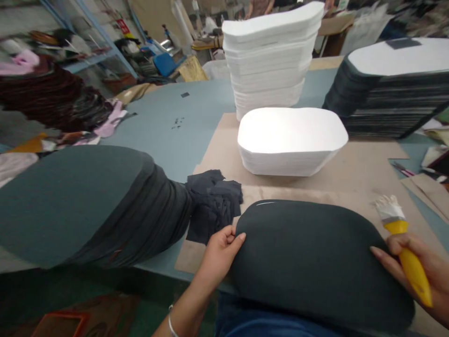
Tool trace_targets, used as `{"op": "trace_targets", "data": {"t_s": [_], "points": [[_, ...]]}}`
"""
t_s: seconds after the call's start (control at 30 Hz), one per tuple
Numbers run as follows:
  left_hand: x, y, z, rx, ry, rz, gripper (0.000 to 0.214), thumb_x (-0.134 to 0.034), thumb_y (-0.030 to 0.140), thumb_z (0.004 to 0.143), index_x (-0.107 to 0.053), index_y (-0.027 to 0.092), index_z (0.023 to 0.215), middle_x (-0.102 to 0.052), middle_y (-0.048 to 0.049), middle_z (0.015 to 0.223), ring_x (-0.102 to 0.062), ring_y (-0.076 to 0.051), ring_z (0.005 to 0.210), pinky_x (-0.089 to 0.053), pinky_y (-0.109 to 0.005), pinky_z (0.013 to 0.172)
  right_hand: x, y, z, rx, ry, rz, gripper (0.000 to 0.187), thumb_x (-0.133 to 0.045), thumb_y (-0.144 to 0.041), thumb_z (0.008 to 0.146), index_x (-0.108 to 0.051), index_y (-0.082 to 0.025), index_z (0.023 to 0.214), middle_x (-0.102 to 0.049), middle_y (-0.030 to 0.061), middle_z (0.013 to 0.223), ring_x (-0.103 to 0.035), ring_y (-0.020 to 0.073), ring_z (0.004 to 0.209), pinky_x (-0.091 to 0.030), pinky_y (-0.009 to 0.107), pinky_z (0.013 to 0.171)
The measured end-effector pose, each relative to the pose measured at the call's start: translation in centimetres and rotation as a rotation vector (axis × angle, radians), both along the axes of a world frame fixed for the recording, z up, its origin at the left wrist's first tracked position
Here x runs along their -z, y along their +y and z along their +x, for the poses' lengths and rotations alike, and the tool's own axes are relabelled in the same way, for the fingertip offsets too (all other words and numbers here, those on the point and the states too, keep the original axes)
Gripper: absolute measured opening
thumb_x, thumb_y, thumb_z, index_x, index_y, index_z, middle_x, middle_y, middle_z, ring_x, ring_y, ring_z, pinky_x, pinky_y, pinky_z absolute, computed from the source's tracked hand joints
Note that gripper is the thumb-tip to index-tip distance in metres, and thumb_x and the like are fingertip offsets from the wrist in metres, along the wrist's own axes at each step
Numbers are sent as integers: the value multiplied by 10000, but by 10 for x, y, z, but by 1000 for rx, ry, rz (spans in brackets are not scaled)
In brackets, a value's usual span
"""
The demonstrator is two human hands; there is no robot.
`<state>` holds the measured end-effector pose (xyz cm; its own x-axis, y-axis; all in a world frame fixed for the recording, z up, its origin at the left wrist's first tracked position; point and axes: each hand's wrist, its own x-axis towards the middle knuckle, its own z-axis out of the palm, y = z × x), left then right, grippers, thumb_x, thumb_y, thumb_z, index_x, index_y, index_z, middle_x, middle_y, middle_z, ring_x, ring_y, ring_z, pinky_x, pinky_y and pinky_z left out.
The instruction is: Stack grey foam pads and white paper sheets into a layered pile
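A dark grey-green rounded panel (315,262) lies in front of me, over the front edge of the table. My left hand (220,252) pinches its left edge between thumb and fingers. On the other side my right hand (414,262) grips a paintbrush (414,276) by its yellow handle, with fingertips also at the panel's right edge. The brush's bristles look clumped and whitish and point away from me. Several dark fabric pieces (213,201) lie heaped beyond my left hand.
Dark oval pieces form a leaning stack (140,206) at left. Ahead stand a low white stack (291,140) and a tall white stack (270,61), with a dark stack (393,98) at right. Brown cardboard (365,168) covers part of the blue-grey table (154,117).
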<state>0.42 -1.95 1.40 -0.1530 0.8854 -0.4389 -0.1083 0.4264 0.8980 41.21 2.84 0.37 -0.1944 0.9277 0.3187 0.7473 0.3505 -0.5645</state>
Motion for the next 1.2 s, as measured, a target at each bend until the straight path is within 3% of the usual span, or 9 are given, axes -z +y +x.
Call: {"op": "trace_targets", "data": {"t_s": [0.13,0.3,0.6,0.7,0.77,0.9,1.0,1.1,1.2], "points": [[19,13,-7,107,603,83,334,-606,485,885,-614,192,725,-567,21,595,-530,-143,554,-368,-231,554,38,-1,4,-52,-61,-111,268,-530,-529,998,-468,-271,952,-588,-7,721,-605,147,533,-485,250,509],[25,14,-11,151,890,99,304,-525,441,948,-608,212,766,-632,6,679,-593,-158,636,-382,-239,625,56,-5,-2,22,-156,-75,280,-497,-539,1012,-483,-259,1012,-623,6,766,-624,151,542,-462,254,509],[28,23,-8,182,949,44,324,-504,445,968,-575,220,747,-604,16,666,-580,-162,633,-370,-261,625,54,-10,-4,114,-220,-138,398,-424,-650,1008,-487,-259,970,-636,16,744,-641,182,547,-445,284,499],[24,21,-9,199,977,49,327,-513,460,971,-579,220,759,-599,10,674,-585,-174,639,-400,-284,638,46,-12,-8,172,-297,-148,481,-377,-723,988,-498,-258,958,-651,38,769,-658,232,599,-469,339,541],[20,17,-9,146,997,111,295,-538,474,962,-620,210,859,-647,-20,788,-627,-194,720,-462,-315,706,39,-16,-12,265,-307,-146,546,-398,-792,941,-510,-259,984,-690,65,852,-691,280,681,-502,384,581],[16,5,-6,-7,735,176,394,-547,497,961,-621,180,1183,-690,-124,1168,-692,-251,1056,-566,-380,894,28,-25,-23,350,-91,-129,537,-497,-785,906,-461,-265,1032,-724,122,1204,-744,313,941,-575,401,674],[17,-2,-9,-2,532,100,469,-554,548,955,-605,178,1238,-695,-141,1227,-693,-269,1145,-582,-414,967,25,-28,-26,322,22,-137,471,-546,-725,920,-449,-268,979,-733,133,1225,-760,289,947,-603,373,685],[13,-1,-13,-20,575,109,514,-605,578,920,-614,184,1248,-696,-138,1244,-691,-285,1151,-572,-445,1000,13,-29,-22,363,65,-105,444,-615,-682,905,-460,-268,950,-754,121,1186,-769,278,904,-624,383,726],[-4,10,4,19,636,182,478,-628,582,913,-665,199,1196,-714,-116,1224,-696,-287,1119,-554,-446,1012,-12,-34,-22,354,299,-138,347,-653,-540,945,-435,-270,951,-762,87,1180,-764,260,1006,-633,412,873]]}}
